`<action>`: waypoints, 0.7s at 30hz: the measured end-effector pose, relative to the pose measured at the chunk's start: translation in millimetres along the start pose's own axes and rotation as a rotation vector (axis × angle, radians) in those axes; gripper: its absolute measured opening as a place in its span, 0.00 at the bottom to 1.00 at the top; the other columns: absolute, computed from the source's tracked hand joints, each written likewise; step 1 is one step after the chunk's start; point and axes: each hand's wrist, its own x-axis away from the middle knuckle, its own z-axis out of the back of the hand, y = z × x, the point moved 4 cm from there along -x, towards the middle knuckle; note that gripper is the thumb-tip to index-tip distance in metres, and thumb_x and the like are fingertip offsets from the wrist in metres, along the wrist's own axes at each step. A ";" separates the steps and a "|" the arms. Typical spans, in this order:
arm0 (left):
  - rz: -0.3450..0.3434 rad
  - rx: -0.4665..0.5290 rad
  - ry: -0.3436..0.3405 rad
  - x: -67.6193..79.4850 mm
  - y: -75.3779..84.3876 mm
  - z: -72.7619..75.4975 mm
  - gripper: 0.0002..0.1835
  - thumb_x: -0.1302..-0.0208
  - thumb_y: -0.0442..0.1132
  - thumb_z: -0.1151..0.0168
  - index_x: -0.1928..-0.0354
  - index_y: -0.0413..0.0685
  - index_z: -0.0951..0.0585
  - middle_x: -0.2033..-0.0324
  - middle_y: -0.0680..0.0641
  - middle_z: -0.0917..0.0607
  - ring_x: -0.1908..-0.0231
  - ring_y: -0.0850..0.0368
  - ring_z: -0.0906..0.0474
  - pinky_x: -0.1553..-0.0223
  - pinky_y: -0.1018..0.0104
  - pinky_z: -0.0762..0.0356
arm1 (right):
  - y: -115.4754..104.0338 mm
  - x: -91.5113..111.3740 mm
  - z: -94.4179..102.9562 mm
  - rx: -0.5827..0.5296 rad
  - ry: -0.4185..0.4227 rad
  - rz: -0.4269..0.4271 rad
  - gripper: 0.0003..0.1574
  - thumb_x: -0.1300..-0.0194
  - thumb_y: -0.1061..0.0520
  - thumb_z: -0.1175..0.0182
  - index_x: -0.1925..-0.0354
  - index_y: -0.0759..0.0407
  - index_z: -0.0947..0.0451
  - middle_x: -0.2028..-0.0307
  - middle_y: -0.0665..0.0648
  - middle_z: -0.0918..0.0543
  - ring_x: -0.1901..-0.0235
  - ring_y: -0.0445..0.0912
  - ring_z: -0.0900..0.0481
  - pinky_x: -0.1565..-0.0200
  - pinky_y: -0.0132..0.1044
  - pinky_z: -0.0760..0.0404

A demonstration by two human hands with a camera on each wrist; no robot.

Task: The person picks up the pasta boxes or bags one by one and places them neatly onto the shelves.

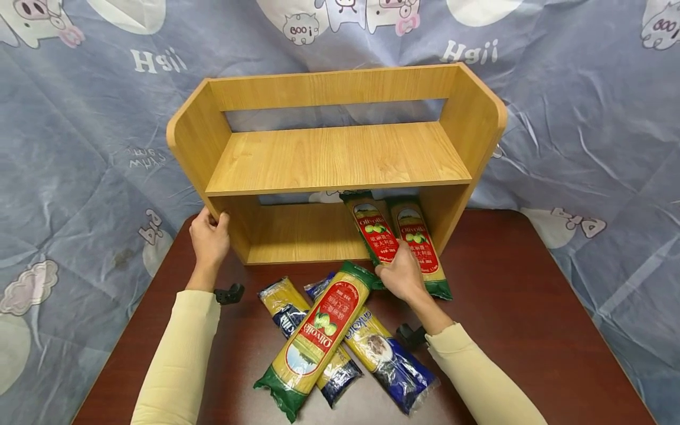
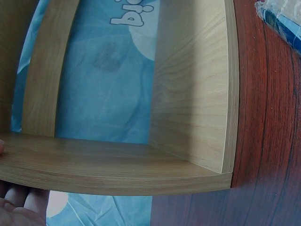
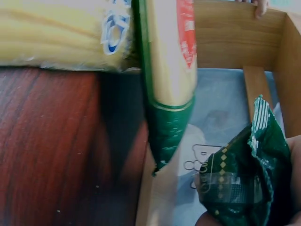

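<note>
With my left hand (image 1: pixel 209 239) I grip the front edge of the left side panel of a small wooden shelf (image 1: pixel 340 156), thumb inside and fingers outside. My right hand (image 1: pixel 402 276) holds the near green end of a spaghetti pack (image 1: pixel 373 227) with a red label. That pack's far end reaches into the lower compartment. In the right wrist view, its crinkled green end (image 3: pixel 235 183) lies between thumb and fingers. Beside it, against the right panel, leans a matching spaghetti pack (image 1: pixel 416 233), its near green end sticking out past the shelf front.
In front of the shelf, another red-label spaghetti pack (image 1: pixel 321 330) lies across two blue-and-yellow pasta packs, one on the left (image 1: pixel 287 304) and one on the right (image 1: pixel 385 357). All rest on a dark red table (image 1: pixel 536 319). A patterned cloth (image 1: pixel 95 147) hangs behind.
</note>
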 end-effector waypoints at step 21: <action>-0.015 -0.014 0.019 -0.5 1.2 1.4 0.08 0.31 0.33 0.41 0.57 0.36 0.16 0.70 0.38 0.12 0.72 0.61 0.20 0.76 0.78 0.29 | 20.0 -24.1 -21.5 0.044 -0.065 0.062 0.55 0.43 0.65 0.37 0.24 0.72 0.51 0.74 0.63 0.19 0.75 0.52 0.26 0.53 0.50 0.27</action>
